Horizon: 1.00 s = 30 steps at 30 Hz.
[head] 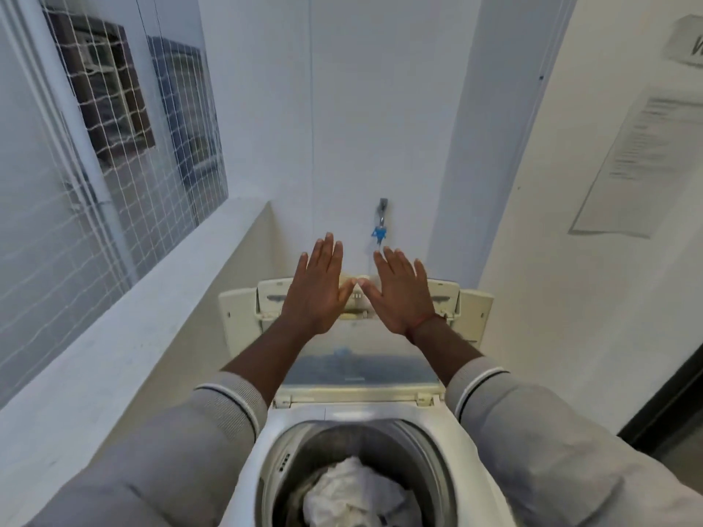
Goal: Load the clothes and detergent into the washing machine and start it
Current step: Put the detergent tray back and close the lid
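Two hands, left [317, 289], right [399, 292], fingers spread, empty, above washing machine [342, 416] lid [357, 368].

No legible text (wall papers [643, 161] blurred)

grey sleeves [540, 431] with dark-and-white striped cuffs, red wrist thread [425, 321]

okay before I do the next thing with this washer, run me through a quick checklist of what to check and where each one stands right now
1. Lid open: ok, raised behind the drum.
2. Clothes in the drum: ok, a white bundle lies inside.
3. Detergent added: cannot tell, none visible.
4. Both hands free: ok, left hand and right hand are open, flat, holding nothing.
5. Water tap turned on: cannot tell.
6. Machine started: cannot tell, no controls are readable.
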{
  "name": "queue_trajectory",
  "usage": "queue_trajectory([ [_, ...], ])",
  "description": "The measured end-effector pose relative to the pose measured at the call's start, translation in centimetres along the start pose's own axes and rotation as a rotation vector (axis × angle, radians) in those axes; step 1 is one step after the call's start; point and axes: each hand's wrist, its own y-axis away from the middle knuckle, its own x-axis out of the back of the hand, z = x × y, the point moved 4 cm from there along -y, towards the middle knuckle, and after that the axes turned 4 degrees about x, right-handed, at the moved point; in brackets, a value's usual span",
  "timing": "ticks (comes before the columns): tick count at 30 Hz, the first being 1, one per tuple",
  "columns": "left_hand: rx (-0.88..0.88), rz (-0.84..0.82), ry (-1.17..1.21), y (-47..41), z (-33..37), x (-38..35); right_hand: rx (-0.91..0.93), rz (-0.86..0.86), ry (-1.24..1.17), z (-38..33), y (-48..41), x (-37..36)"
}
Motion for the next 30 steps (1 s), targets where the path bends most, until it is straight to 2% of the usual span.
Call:
queue_trajectory([
  [3, 0.019, -0.083, -0.103, -1.8, 0.4, -0.4, -0.033, -0.134, 0.013, 0.7, -1.2, -1.2],
  [5, 0.025, -0.143, -0.129, -1.8, 0.5, -1.4, -0.052, -0.161, 0.009, 1.2, -0.9, -2.3],
  [9, 0.047, -0.150, -0.111, -1.4, 0.3, -2.5, -0.036, -0.082, 0.002, 1.3, -0.6, -2.8],
  [17, 0.049, -0.141, -0.097, -1.3, 0.3, -2.6, -0.023, -0.033, -0.041, 1.2, -0.4, -2.6],
  [25, 0.069, -0.045, -0.079, -0.5, 0.7, -1.2, 0.040, 0.069, 0.022, 1.3, 0.2, -1.6],
  [30, 0.043, -0.116, -0.093, 1.0, 0.9, -0.5, 0.052, 0.033, 0.017, 0.8, 2.1, -0.5],
])
